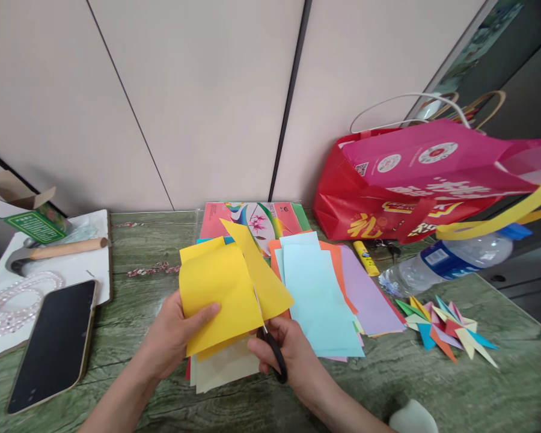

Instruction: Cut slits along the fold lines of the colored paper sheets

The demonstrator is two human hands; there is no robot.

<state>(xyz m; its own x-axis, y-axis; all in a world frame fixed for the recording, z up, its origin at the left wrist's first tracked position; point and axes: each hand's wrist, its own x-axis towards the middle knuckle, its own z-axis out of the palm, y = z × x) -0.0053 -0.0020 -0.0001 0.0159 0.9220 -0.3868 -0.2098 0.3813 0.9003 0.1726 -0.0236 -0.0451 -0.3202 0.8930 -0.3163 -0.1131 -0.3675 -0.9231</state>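
Observation:
My left hand [178, 331] grips a yellow sheet of paper [220, 294] by its left side, thumb on top. In my right hand [293, 355] is a pair of scissors [275, 355] with black handles, fingers through the loops. The blades sit in a cut along the sheet's right side, and a cut strip [261, 270] leans away to the right. Beneath the yellow paper lie cream sheets [228, 367]. Right of my hands is a stack of light blue sheets [322, 300], over orange and purple paper [372, 294].
Behind the sheets lies a printed paper packet [216, 219]. At right are a red gift bag [342, 198], a water bottle [451, 264], a yellow glue stick [366, 258] and folded paper pieces [446, 328]. At left are a phone [54, 346], a wooden-handled tool [67, 248], beads [22, 304] and a green box [40, 222].

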